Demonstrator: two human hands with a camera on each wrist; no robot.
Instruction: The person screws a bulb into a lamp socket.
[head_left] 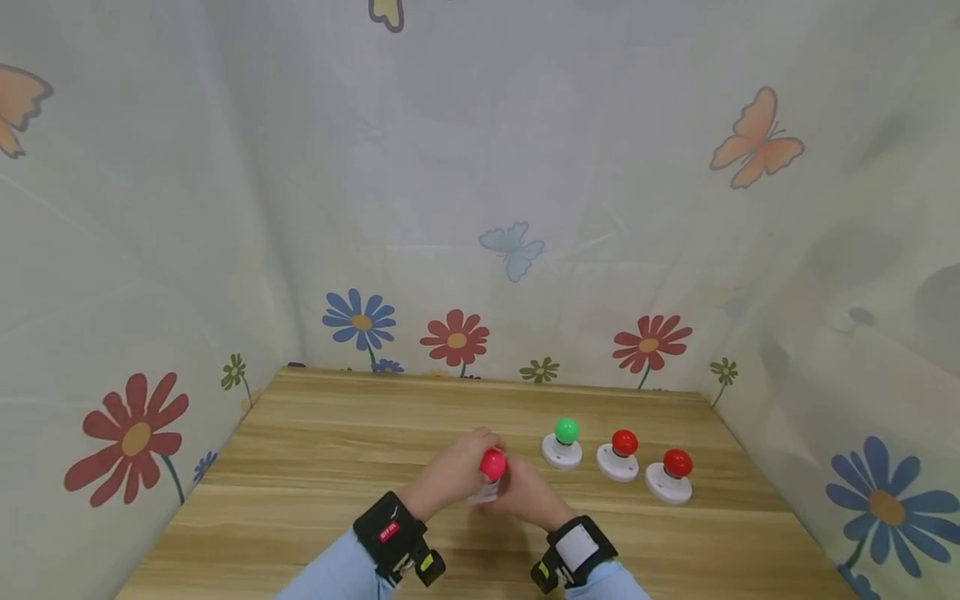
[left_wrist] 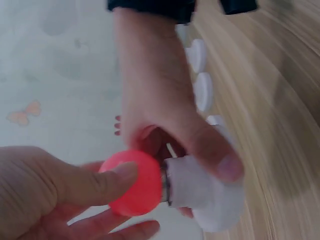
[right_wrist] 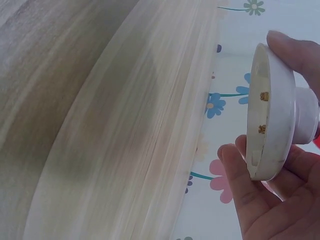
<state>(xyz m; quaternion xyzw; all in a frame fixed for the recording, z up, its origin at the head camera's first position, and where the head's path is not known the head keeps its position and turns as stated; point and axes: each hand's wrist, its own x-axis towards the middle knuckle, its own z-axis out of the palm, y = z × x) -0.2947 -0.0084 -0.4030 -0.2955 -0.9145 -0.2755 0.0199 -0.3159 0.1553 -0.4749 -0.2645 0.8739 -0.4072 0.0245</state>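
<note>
My left hand (head_left: 452,472) holds a pinkish-red light bulb (left_wrist: 137,187) between thumb and fingers. A white round lamp holder (left_wrist: 218,197) is gripped by my right hand (head_left: 531,495), thumb on its base. The bulb's metal thread shows at the mouth of the holder's socket; how deep it sits cannot be told. In the right wrist view, the holder's open underside faces the camera, with brass screws (right_wrist: 263,96) inside. Both hands are raised above the wooden table (head_left: 337,433), tilting the bulb and holder sideways.
Right of my hands, three white lamp holders stand in a slanting row on the table. One carries a green bulb (head_left: 566,431), the others a red bulb (head_left: 625,442) and another red bulb (head_left: 677,463). A flowered cloth (head_left: 450,167) encloses the table's back and sides.
</note>
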